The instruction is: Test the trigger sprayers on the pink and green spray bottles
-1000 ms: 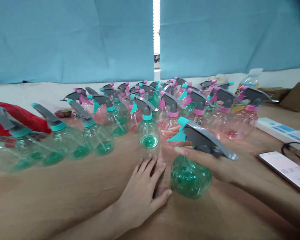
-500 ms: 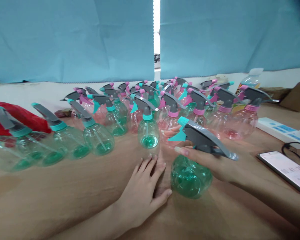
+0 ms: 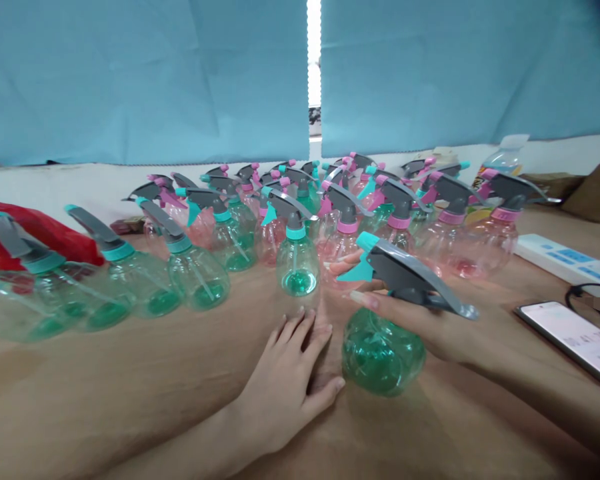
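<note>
Flat on the table, my left hand [image 3: 287, 387] lies open with its fingers stretched forward and holds nothing. Just right of it is a green spray bottle [image 3: 383, 353] with a grey and turquoise trigger head. My right hand [image 3: 405, 317] is closed round this bottle's neck, thumb in front and fingers behind, partly hidden by the spray head. Beyond my left fingertips stands another green spray bottle [image 3: 297, 267], upright and apart from the hand. Pink spray bottles [image 3: 347, 247] crowd behind my right hand.
Several green spray bottles [image 3: 197, 280] line the left side, beside a red plastic bag [image 3: 55, 233]. At right are a phone [image 3: 570, 340], a white power strip [image 3: 560, 260] and a cardboard box [image 3: 593, 193]. A plastic drink bottle [image 3: 505, 157] stands at the back right, before a blue curtain [image 3: 145, 80].
</note>
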The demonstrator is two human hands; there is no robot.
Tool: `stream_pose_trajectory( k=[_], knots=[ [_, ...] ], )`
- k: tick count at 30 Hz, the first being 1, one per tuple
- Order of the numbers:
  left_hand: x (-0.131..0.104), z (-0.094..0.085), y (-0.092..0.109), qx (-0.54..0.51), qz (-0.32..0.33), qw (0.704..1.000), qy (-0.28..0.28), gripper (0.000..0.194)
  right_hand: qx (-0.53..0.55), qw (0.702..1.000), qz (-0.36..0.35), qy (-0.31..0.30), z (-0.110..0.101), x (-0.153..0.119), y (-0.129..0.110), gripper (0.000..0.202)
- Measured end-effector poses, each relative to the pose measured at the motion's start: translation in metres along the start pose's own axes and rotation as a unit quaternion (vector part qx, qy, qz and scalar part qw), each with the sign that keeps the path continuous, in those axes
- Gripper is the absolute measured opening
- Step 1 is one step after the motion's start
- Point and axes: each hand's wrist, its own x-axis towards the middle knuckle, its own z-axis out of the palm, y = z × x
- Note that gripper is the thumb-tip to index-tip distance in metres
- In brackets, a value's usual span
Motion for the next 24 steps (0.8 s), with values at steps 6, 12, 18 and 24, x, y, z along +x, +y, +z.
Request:
stream_pose_trajectory(
  k=[6,12,18,24],
  knots=[
    [0.0,0.001,0.0,0.0,-0.003,1.0,0.004,0.06,0.0,0.999,0.043,0.02,0.0,-0.002,0.001,0.024],
    [0.0,0.0,-0.001,-0.004,-0.009,1.0,-0.003,0.06,-0.039,0.997,0.07,0.012,-0.003,-0.001,-0.005,0.021],
    [-0.001,-0.001,0.0,-0.008,-0.007,1.0,0.0,0.06,-0.044,0.998,0.034,0.018,-0.005,0.0,-0.003,0.018],
    [0.001,-0.002,0.0,-0.012,-0.006,1.0,-0.001,0.059,-0.013,0.998,0.04,-0.049,-0.007,-0.002,0.004,0.018]
  ],
)
